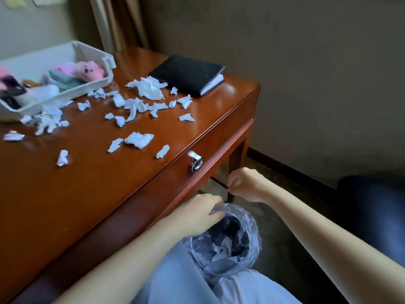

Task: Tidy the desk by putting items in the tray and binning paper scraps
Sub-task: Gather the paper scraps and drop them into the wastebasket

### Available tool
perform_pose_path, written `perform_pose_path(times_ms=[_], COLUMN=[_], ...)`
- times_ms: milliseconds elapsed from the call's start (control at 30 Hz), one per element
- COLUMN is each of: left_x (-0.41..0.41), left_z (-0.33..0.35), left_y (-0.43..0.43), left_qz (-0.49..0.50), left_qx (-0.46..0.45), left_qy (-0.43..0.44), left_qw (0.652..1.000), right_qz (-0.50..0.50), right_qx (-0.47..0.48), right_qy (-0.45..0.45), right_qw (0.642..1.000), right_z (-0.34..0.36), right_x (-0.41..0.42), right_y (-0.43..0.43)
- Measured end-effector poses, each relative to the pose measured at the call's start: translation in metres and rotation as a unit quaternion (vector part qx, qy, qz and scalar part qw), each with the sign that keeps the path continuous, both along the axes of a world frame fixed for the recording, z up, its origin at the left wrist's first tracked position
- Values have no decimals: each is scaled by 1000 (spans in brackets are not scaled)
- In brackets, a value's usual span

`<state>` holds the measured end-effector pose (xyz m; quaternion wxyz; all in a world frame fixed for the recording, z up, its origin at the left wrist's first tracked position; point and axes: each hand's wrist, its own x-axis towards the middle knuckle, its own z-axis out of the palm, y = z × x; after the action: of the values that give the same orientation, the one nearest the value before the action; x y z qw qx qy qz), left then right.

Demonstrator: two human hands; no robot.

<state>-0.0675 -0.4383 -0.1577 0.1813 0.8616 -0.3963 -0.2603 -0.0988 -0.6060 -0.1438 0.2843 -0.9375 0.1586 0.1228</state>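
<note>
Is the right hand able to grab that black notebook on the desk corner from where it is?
Probably yes. The right hand sits below the edge of the desk, so it must lift first, but nothing covers the black notebook and only paper scraps lie beside it.

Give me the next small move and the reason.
Probably lift the right hand, curled with nothing visible in it, to the nearest torn white paper scrap by the brown wooden desk's front edge. Many scraps litter the desk, while the left hand holds the small bin's clear plastic liner.
</note>
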Motion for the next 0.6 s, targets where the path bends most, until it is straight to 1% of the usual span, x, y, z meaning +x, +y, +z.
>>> perform_pose_path(times_ms=[100, 233, 333, 400, 433, 500, 567, 600], left_x=[-6, -10, -4, 6, 13, 26, 37, 42], left_z=[45, 97, 119, 121, 119, 111, 102, 100], left_y=[19, 45, 62, 69, 70, 68, 63, 60], left_qz=[-2, 23, 49, 93, 128, 215, 273, 290], left_qx=[-39, -108, -166, -197, -195, -129, -46, -25], left_qy=[-38, -79, -128, -178, -212, -266, -261, -251], left_qw=[999, 991, 976, 959, 949, 931, 925, 923], right_qz=[44, 95, 114, 108, 107, 112, 111, 105], right_qx=[-15, -31, -43, -47, -49, -66, -78, -78], right_qy=[-48, -116, -164, -197, -208, -227, -229, -220], right_qw=[998, 988, 979, 973, 971, 965, 964, 967], right_z=[44, 91, 110, 118, 119, 118, 111, 106], right_x=[-1, 1, 8, 15, 19, 28, 39, 45], right_y=[12, 33, 46, 52, 55, 62, 68, 71])
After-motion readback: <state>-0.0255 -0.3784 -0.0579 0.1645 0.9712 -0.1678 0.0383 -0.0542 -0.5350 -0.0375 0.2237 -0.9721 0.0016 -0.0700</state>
